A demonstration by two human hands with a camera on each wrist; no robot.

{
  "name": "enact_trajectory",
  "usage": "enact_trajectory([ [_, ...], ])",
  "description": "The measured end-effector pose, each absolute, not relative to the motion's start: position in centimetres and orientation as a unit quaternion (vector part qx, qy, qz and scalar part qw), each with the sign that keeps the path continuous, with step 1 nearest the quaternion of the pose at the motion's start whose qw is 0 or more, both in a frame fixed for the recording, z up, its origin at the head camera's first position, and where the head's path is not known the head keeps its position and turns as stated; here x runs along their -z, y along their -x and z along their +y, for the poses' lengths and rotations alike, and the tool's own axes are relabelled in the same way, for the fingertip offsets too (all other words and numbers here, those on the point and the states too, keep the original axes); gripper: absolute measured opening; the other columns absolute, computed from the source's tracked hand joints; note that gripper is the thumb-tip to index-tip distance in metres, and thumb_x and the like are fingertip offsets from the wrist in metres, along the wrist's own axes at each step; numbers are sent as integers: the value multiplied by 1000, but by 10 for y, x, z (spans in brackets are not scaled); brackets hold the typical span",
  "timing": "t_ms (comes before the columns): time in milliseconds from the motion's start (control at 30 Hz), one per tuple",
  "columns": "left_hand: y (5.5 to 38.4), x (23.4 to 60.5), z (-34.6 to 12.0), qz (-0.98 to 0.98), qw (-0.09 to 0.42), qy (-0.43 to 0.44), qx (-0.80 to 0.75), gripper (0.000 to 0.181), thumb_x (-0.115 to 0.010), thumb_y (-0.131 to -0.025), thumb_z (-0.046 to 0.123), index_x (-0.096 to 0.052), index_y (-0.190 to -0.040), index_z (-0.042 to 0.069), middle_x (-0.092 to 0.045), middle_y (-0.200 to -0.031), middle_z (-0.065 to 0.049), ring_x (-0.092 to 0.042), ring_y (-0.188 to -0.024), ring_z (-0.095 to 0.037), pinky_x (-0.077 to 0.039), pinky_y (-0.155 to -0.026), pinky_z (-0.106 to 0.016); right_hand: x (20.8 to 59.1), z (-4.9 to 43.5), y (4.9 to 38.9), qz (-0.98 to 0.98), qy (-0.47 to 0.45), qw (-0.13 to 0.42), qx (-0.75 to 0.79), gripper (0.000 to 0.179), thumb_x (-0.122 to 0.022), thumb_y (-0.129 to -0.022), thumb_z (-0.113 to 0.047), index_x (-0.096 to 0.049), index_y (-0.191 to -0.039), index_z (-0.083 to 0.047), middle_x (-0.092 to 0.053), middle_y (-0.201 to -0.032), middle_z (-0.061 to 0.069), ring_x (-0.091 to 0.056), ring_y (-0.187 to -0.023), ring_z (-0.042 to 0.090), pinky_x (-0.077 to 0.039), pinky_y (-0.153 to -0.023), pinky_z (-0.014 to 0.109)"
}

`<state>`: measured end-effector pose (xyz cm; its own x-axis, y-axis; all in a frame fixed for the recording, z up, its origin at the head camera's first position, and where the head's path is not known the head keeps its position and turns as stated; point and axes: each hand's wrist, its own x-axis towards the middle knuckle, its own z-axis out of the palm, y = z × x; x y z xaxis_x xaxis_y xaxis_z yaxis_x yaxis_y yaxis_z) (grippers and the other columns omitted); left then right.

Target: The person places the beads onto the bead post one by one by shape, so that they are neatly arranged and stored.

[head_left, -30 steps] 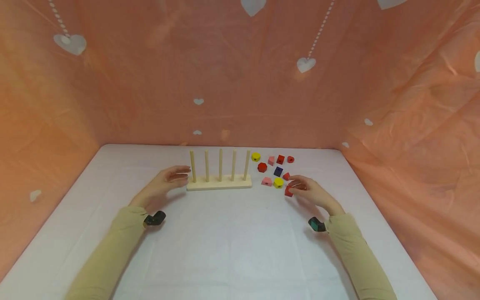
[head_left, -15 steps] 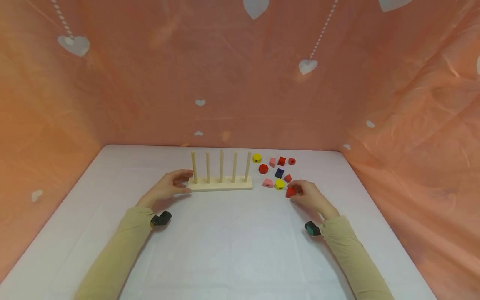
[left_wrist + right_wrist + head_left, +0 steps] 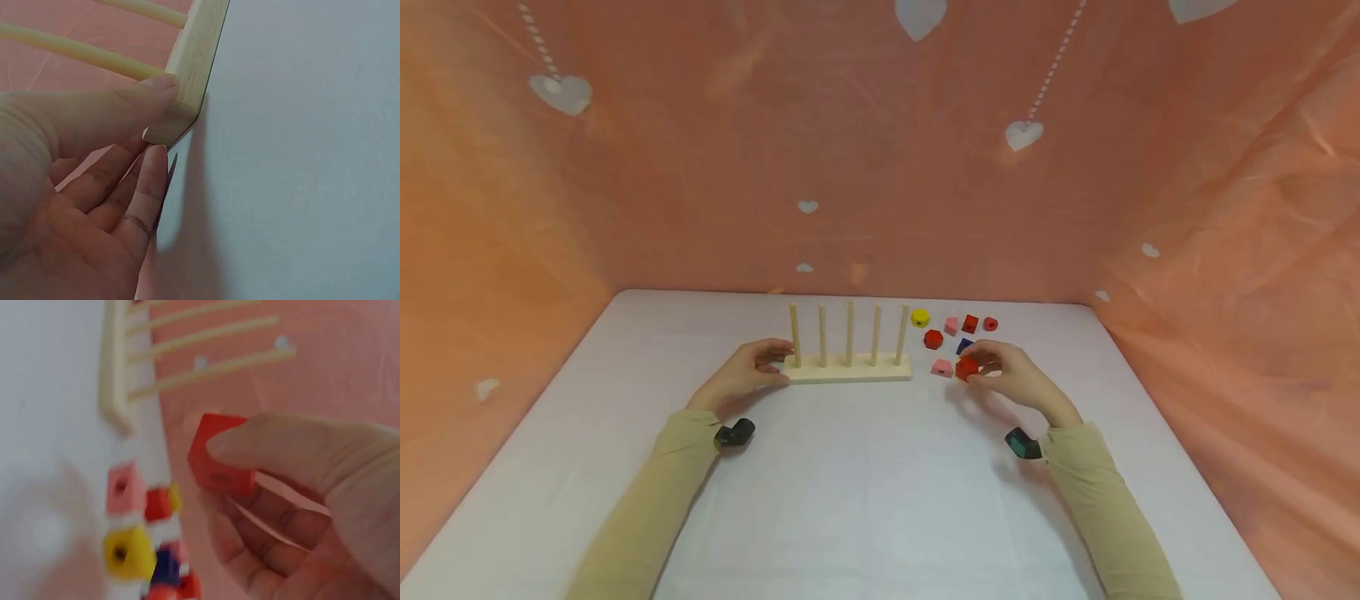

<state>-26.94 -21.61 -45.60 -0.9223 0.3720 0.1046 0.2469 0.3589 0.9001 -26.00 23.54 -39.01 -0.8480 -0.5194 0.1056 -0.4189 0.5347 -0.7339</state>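
Note:
A pale wooden peg stand (image 3: 848, 374) with several upright rods stands on the white table. My left hand (image 3: 747, 371) is at its left end; in the left wrist view, the thumb (image 3: 134, 103) lies on the base and the other fingers sit against its end, gripping it. My right hand (image 3: 1018, 382) pinches a red bead (image 3: 219, 456) between thumb and fingers, lifted off the table to the right of the stand. Below it in the right wrist view are a yellow bead (image 3: 128, 553) and a pink bead (image 3: 122, 487), both with holes.
More beads lie right of the stand: a yellow one (image 3: 920, 317), a red one (image 3: 933, 339), a pink one (image 3: 951, 326), a red cube (image 3: 971, 323), a red heart-like one (image 3: 991, 323) and a dark blue one (image 3: 965, 346). A peach curtain (image 3: 850, 167) encloses the table.
My right hand has taken hold of the red bead from the near right of the group, raised it and moved it left. My left hand has come onto the stand's left end.

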Motion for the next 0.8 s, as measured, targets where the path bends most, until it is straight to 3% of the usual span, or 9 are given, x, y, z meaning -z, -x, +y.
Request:
enact_trajectory([
  [300,268,455,-215,832,57,-168,-526,53,-73,-81,-1,-52,-129,-6,-54,-127,-25,-55,-111,-37,-48,-91,-38,346,171,242,803,329,62,493,32,-68,-82,9,-58,-113,9,-64,-107,20,-59,-100,33,-45,-94,52],
  [567,267,454,-209,838,62,-155,-519,52,-72,-83,2,-51,-130,-3,-53,-130,-22,-52,-116,-35,-41,-99,-47,338,117,243,749,352,34,561,31,-66,-84,10,-58,-114,9,-61,-111,21,-61,-98,35,-52,-86,36],
  [800,268,454,-208,835,77,-129,-530,52,-73,-83,4,-53,-130,0,-54,-130,-19,-52,-114,-33,-41,-98,-44,337,68,247,696,334,20,636,35,-65,-85,11,-55,-119,12,-60,-115,22,-60,-102,30,-50,-91,38],
])
